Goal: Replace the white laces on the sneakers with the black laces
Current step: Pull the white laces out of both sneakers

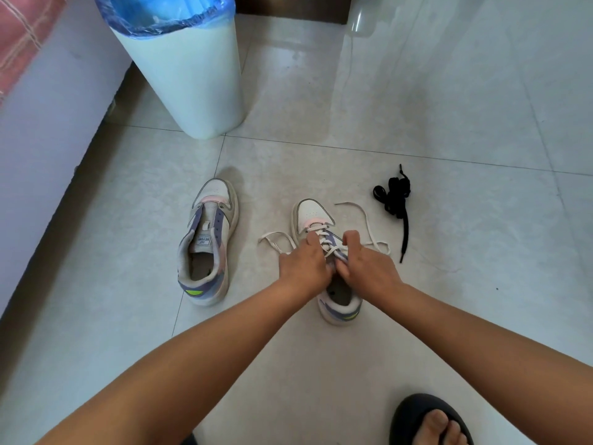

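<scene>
Standing at the far left of the tiled floor, the white bin with its blue liner is the biggest thing we see. Nearer us, the left sneaker lies unlaced and well apart from the right sneaker, which we are working on: our left hand and right hand both curl their fingers into its white lace, pinching it at the eyelets while its loose ends trail to either side. Just beside that shoe on the right, the black laces sit bundled on the floor, untouched
</scene>
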`<state>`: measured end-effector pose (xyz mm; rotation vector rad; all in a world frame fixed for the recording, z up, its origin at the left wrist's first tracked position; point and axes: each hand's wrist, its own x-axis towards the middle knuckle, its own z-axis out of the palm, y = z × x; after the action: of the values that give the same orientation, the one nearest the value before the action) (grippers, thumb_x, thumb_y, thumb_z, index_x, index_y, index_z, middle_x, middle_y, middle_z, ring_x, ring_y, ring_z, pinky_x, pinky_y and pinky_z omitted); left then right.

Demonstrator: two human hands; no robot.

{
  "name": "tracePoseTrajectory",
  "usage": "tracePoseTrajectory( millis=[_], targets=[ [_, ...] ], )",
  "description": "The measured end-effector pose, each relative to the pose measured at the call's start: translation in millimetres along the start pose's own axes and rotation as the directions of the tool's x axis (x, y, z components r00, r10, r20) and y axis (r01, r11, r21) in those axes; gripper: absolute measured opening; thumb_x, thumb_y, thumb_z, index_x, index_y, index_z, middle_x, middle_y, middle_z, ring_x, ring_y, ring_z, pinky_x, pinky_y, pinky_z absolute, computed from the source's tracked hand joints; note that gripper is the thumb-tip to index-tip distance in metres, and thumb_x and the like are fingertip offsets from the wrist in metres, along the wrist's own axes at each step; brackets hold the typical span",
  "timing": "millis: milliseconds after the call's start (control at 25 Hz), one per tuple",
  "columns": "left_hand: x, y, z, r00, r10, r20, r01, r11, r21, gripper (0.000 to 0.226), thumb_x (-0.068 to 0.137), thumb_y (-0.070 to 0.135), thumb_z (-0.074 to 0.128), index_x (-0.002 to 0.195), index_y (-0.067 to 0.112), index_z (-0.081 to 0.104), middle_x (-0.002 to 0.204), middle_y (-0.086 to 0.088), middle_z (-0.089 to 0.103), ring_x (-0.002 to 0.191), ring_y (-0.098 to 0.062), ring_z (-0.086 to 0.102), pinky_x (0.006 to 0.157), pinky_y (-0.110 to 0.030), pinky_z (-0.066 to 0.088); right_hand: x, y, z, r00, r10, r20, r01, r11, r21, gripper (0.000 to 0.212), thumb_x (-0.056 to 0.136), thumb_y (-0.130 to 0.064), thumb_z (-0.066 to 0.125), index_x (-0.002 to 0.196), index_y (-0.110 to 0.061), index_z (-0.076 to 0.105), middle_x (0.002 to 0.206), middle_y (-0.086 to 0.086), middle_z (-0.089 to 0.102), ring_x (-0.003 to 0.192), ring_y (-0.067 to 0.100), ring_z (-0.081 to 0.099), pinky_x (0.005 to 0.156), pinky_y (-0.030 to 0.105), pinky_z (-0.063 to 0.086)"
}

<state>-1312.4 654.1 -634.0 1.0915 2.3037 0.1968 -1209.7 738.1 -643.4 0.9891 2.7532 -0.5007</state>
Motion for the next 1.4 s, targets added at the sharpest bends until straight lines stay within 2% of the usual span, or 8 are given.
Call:
tracePoseTrajectory(
  millis=[120,320,560,640,760,960,1160,1400],
  targets=[
    [-2.9,-13.6,-4.1,0.998,-0.008,-0.060,0.009,1.000,0.014,0.042,0.086,0.026,0.049,0.121,0.009,0.031,0.113,-0.009,0.061,0.102,-0.033,0.059,0.075,-0.036,0.036,-1.4,8.9,-5.0,0.999,-0.011,0.039,0.011,1.000,-0.005,0.029,0.095,-0.039,0.041,0.108,-0.015,0.032,0.085,0.003,0.064,0.075,0.029,0.062,0.056,0.029,0.032],
    [-8.6,-48.2,-30.7,0.998,0.021,-0.054,-0.028,0.990,-0.137,0.033,0.079,0.037,0.055,0.094,0.024,0.028,0.084,0.007,0.057,0.080,-0.024,0.059,0.064,-0.032,0.035,-8.1,27.0,-28.2,0.998,0.039,0.057,-0.052,0.970,0.236,0.029,0.089,-0.036,0.052,0.088,-0.023,0.026,0.062,-0.007,0.048,0.053,0.016,0.045,0.050,0.031,0.030],
    [-16.3,-44.1,-5.3,0.996,0.068,0.061,-0.061,0.993,-0.105,0.025,0.086,0.042,0.054,0.093,0.025,0.036,0.095,0.004,0.057,0.091,-0.023,0.058,0.069,-0.030,0.035,-18.2,16.9,-10.0,0.979,0.005,0.203,-0.048,0.977,0.208,0.025,0.090,-0.037,0.054,0.097,-0.026,0.032,0.076,-0.004,0.056,0.068,0.020,0.054,0.057,0.030,0.033],
    [-18.7,-39.1,3.1,0.993,0.053,0.108,-0.023,0.963,-0.270,0.031,0.085,0.050,0.056,0.089,0.023,0.043,0.088,0.007,0.057,0.083,-0.017,0.056,0.065,-0.030,0.037,-19.6,20.3,-10.2,0.956,0.077,0.282,-0.188,0.899,0.394,0.030,0.088,-0.043,0.058,0.103,-0.024,0.040,0.078,-0.004,0.056,0.067,0.012,0.052,0.058,0.026,0.036],
    [-14.1,-35.2,2.4,0.994,-0.003,0.110,0.053,0.891,-0.450,0.030,0.088,0.048,0.054,0.080,0.019,0.051,0.074,0.007,0.054,0.072,-0.014,0.052,0.062,-0.029,0.039,-14.3,24.7,-15.6,0.906,0.186,0.380,-0.408,0.622,0.668,0.018,0.089,-0.037,0.060,0.093,-0.020,0.056,0.082,-0.001,0.060,0.067,0.009,0.053,0.058,0.022,0.042],
    [6.3,-22.2,-8.8,0.976,-0.083,0.201,0.177,0.838,-0.517,0.024,0.084,0.023,0.060,0.062,0.016,0.053,0.066,-0.003,0.055,0.064,-0.019,0.050,0.065,-0.034,0.048,-3.7,15.5,-13.5,0.894,0.182,0.409,-0.443,0.490,0.751,0.007,0.087,-0.020,0.064,0.084,-0.014,0.062,0.072,-0.004,0.058,0.063,0.005,0.054,0.054,0.016,0.045],
    [10.2,-20.5,-11.9,0.986,0.001,0.169,0.074,0.899,-0.432,0.023,0.083,0.021,0.060,0.063,0.012,0.053,0.063,-0.008,0.052,0.058,-0.019,0.048,0.058,-0.028,0.040,4.6,16.3,-12.1,0.916,0.135,0.379,-0.381,0.595,0.708,0.019,0.086,-0.023,0.066,0.071,-0.016,0.058,0.067,-0.004,0.058,0.062,0.008,0.053,0.060,0.022,0.046],
    [14.5,-24.7,-19.6,0.967,0.211,0.143,-0.171,0.954,-0.247,0.018,0.091,0.021,0.056,0.077,0.013,0.048,0.084,-0.008,0.059,0.076,-0.018,0.049,0.071,-0.033,0.041,13.8,16.2,-8.6,0.931,0.055,0.361,-0.259,0.796,0.547,0.026,0.097,-0.021,0.049,0.072,-0.018,0.041,0.073,0.000,0.051,0.072,0.017,0.048,0.076,0.039,0.049]
  ],
)
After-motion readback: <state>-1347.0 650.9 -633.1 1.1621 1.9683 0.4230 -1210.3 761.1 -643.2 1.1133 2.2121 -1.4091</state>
